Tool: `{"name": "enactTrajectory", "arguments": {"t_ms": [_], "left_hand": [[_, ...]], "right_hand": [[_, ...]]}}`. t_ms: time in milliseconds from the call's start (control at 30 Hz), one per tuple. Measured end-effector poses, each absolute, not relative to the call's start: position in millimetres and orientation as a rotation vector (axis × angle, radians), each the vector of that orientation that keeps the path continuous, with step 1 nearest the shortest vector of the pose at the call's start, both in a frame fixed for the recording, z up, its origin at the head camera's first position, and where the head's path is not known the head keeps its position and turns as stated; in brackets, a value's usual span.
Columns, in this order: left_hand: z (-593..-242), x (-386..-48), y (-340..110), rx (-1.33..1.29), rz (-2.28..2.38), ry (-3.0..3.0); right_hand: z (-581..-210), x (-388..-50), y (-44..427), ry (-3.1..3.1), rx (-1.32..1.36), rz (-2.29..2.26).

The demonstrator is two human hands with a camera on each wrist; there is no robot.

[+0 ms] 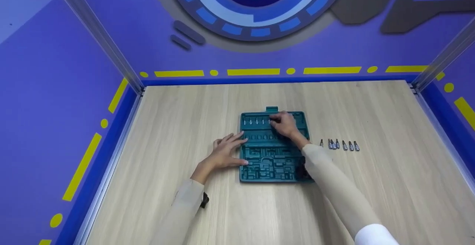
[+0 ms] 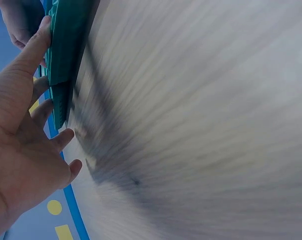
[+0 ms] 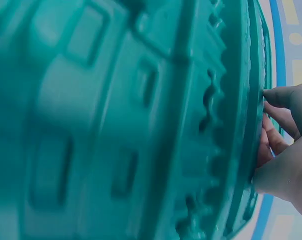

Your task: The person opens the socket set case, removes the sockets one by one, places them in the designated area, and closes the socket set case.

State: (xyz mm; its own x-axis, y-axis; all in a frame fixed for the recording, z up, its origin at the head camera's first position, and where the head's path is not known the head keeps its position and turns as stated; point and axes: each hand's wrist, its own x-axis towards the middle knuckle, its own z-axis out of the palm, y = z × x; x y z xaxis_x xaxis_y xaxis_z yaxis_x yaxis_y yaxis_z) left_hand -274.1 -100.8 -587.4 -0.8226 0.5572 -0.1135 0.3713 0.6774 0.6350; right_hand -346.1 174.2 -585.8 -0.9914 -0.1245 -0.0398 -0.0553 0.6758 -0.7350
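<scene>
We had the right hand point(image 1: 285, 123) over the case point(image 1: 259, 180), fingertips at the right end of a bit row point(image 1: 256, 121); couldn't tell if they pinched one. Left hand point(image 1: 224, 154), spread, touched the case's near edge. Loose bits point(image 1: 344, 145) lay right of both.

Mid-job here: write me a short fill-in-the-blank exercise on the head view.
1. The left grip touches the case's ____ side edge.
2. The right grip is at the case's ____ (near or far) end, as seen from the person.
3. The loose bits lie to the ____ of the case.
4. The bars along the bottom of the back wall are coloured ____.

Missing words: left; far; right; yellow.
</scene>
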Motion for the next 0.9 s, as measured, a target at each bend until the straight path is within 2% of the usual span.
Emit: {"name": "enactTrajectory", "arguments": {"t_ms": [500,900], "left_hand": [[-587.5,-274.2,-102.1,0.741,0.884,2.580],[-587.5,-273.7,-101.8,0.729,0.888,2.584]], "right_hand": [[-584.3,-344.4,164.8,2.753,0.045,-1.213],[-584.0,-348.0,171.9,2.629,0.045,-1.376]]}}
